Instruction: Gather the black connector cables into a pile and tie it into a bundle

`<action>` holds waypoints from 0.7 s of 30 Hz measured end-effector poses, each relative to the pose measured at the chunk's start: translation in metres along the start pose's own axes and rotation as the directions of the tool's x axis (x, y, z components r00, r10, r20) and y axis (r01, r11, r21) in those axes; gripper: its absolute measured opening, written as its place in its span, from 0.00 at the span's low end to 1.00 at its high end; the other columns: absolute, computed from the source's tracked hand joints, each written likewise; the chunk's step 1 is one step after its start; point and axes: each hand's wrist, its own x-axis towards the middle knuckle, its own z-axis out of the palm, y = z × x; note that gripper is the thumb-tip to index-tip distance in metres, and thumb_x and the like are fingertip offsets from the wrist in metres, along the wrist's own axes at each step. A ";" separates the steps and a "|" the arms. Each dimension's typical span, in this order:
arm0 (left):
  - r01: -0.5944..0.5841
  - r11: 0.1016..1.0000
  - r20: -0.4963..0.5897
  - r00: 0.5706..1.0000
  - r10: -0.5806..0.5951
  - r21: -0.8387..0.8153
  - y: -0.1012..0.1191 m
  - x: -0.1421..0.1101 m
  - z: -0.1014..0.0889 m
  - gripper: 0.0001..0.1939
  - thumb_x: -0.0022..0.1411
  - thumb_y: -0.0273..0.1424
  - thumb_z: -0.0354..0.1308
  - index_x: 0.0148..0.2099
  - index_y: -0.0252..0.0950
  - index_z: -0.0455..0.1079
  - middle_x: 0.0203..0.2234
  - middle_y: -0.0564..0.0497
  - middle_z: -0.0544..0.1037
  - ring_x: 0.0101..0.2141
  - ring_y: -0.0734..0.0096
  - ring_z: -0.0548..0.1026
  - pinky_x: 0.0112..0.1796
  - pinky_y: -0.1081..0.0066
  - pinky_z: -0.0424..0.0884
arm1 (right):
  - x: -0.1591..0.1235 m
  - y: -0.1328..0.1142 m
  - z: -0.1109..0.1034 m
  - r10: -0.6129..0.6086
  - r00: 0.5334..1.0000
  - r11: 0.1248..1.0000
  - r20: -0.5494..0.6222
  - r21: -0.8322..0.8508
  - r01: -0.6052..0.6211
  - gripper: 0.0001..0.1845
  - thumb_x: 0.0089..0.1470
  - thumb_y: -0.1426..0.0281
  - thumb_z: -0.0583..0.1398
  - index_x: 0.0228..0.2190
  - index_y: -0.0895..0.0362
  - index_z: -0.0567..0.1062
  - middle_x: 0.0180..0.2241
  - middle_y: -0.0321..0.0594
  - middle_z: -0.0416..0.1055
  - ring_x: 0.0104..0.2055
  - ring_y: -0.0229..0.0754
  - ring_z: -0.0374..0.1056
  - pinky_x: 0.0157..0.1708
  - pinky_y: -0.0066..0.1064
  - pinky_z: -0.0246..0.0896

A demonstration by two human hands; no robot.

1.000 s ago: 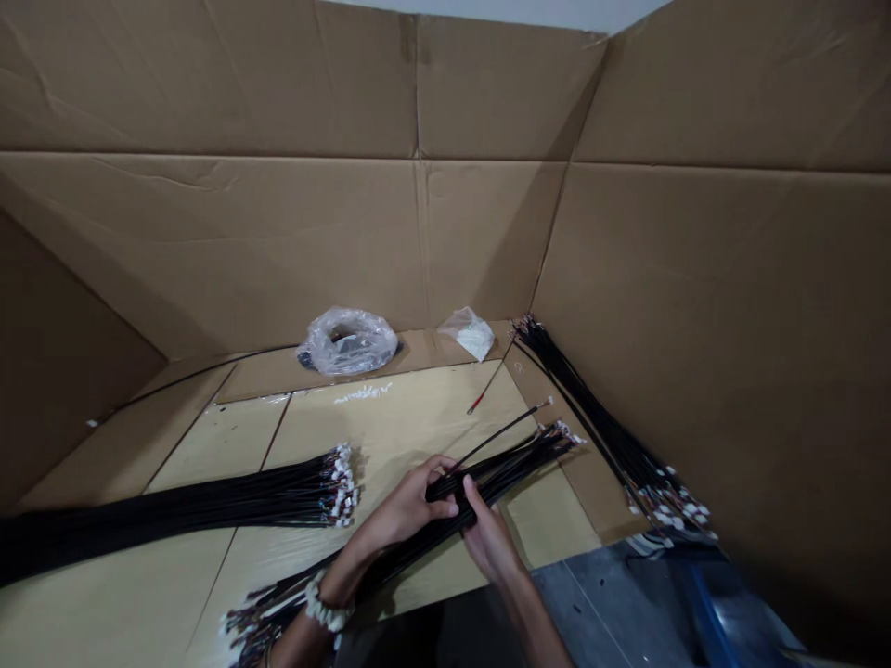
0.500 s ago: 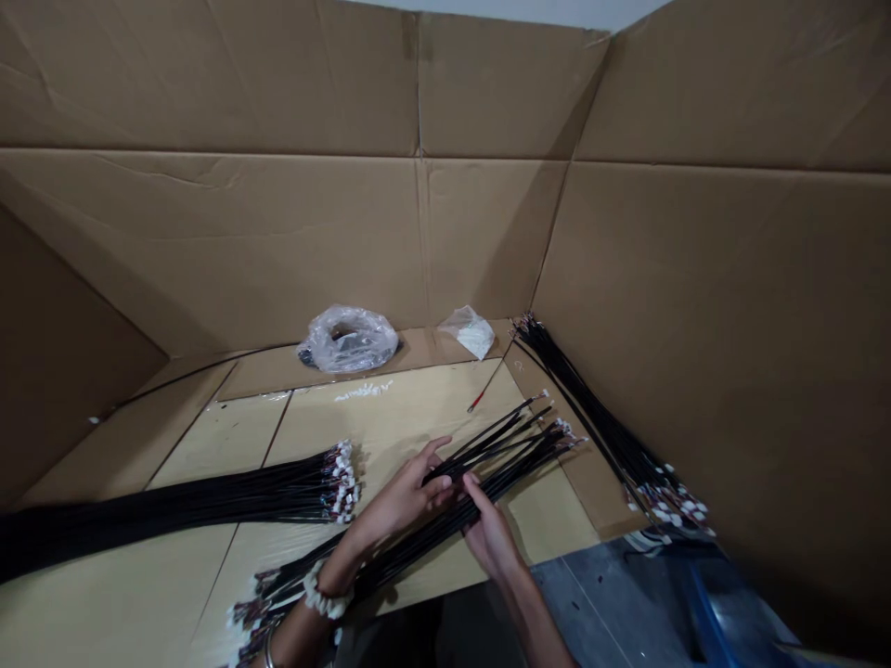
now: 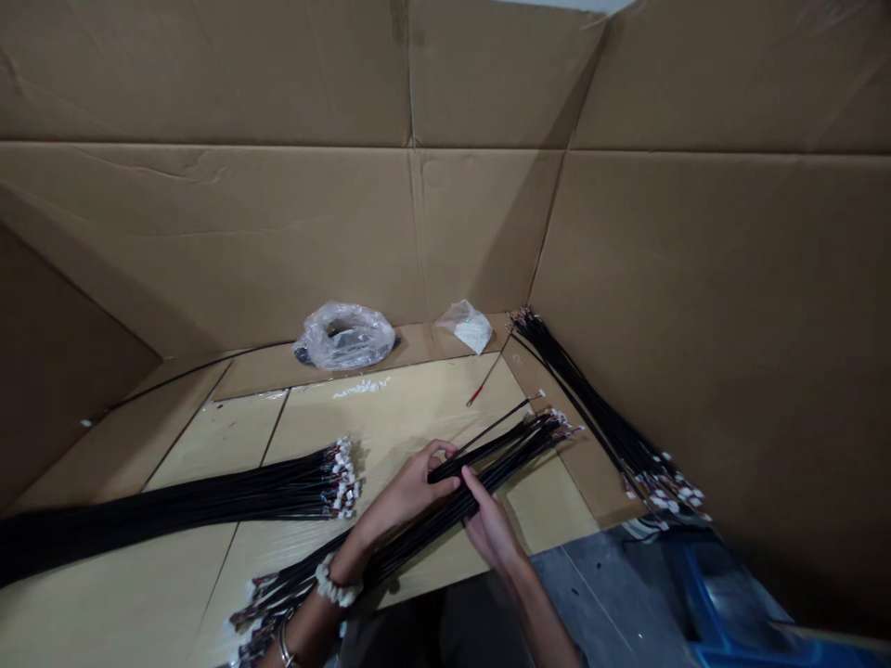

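Observation:
A bundle of black cables [image 3: 418,536] with small connectors at its ends runs slantwise under and through both hands. My left hand [image 3: 412,482], with a white scrunchie and a bangle at the wrist, is closed around the upper strands. One single cable [image 3: 491,430] stands a little apart from the rest, leaving near my left fingertips. My right hand [image 3: 491,529] grips the bundle from the near side, its thumb lying on top of the cables. The two thumbs are close together. My palms and lower fingers are partly hidden by the cables.
A thick bundle of black cables [image 3: 174,501] with white connectors lies at left. Another cable bundle [image 3: 591,399] rests along the right cardboard wall. A plastic-wrapped coil [image 3: 346,336], a small clear bag [image 3: 466,327] and a red-tipped lead [image 3: 476,393] are at the back. A blue bin [image 3: 730,603] stands lower right.
The loose strands at the far end have drawn closer together in the hands, with one cable now apart from them. My left fingers have curled in. The view has shifted slightly.

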 end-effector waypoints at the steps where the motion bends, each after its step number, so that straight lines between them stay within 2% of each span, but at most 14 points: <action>1: 0.011 1.000 0.003 1.000 -0.011 0.001 0.000 0.000 0.000 0.21 0.55 0.36 0.61 0.50 0.36 0.65 0.28 0.56 0.71 0.30 0.71 0.70 0.31 0.71 0.64 | 0.000 0.000 0.000 -0.004 1.000 1.000 -0.007 0.002 0.004 0.20 0.34 0.61 0.74 0.32 0.54 0.82 0.35 0.38 0.80 0.42 0.45 0.73 0.46 0.36 0.66; 4: 0.016 1.000 0.007 1.000 -0.016 0.001 0.005 -0.001 -0.002 0.23 0.53 0.37 0.62 0.50 0.36 0.66 0.27 0.57 0.70 0.30 0.71 0.68 0.32 0.71 0.63 | 0.001 -0.002 0.001 0.006 1.000 1.000 -0.004 -0.001 -0.006 0.19 0.32 0.63 0.74 0.30 0.55 0.81 0.33 0.37 0.79 0.40 0.45 0.72 0.45 0.35 0.65; 8: 0.009 1.000 0.045 0.999 -0.008 -0.017 0.011 -0.002 -0.005 0.26 0.49 0.38 0.66 0.49 0.36 0.67 0.29 0.56 0.72 0.33 0.69 0.70 0.36 0.70 0.64 | 0.000 -0.009 0.005 0.095 0.993 0.995 0.066 -0.029 -0.093 0.09 0.31 0.66 0.70 0.22 0.54 0.80 0.24 0.32 0.76 0.31 0.41 0.68 0.38 0.32 0.63; 11: 0.039 0.999 0.087 0.996 -0.036 -0.025 0.008 -0.002 -0.007 0.29 0.48 0.38 0.67 0.52 0.36 0.66 0.30 0.55 0.74 0.33 0.68 0.71 0.37 0.69 0.65 | -0.002 -0.013 0.008 0.113 0.991 0.993 0.065 -0.026 -0.112 0.06 0.30 0.69 0.68 0.19 0.53 0.78 0.21 0.29 0.73 0.28 0.39 0.65 0.34 0.30 0.60; 13: 0.035 0.999 0.110 0.993 -0.031 -0.036 0.005 -0.001 -0.008 0.30 0.49 0.39 0.67 0.53 0.36 0.66 0.34 0.52 0.77 0.36 0.66 0.73 0.39 0.67 0.67 | -0.003 -0.014 0.009 0.107 0.992 0.994 0.062 -0.036 -0.105 0.06 0.29 0.70 0.67 0.18 0.52 0.78 0.21 0.29 0.73 0.28 0.38 0.64 0.35 0.30 0.60; 17: -0.005 0.999 0.114 0.993 0.011 -0.053 0.002 0.001 -0.009 0.29 0.49 0.39 0.68 0.52 0.37 0.69 0.48 0.46 0.77 0.46 0.61 0.74 0.49 0.64 0.67 | -0.004 -0.015 0.011 0.091 0.994 0.994 0.060 -0.058 -0.087 0.07 0.29 0.69 0.66 0.20 0.52 0.79 0.23 0.29 0.74 0.30 0.40 0.64 0.38 0.30 0.60; 21: 0.000 0.998 0.103 0.995 0.007 -0.070 0.001 -0.001 -0.015 0.27 0.56 0.43 0.63 0.55 0.37 0.69 0.52 0.43 0.76 0.51 0.56 0.72 0.54 0.60 0.65 | -0.005 -0.014 0.014 0.036 0.994 0.995 0.102 -0.097 -0.026 0.07 0.31 0.68 0.66 0.21 0.52 0.79 0.24 0.31 0.74 0.31 0.41 0.64 0.37 0.31 0.60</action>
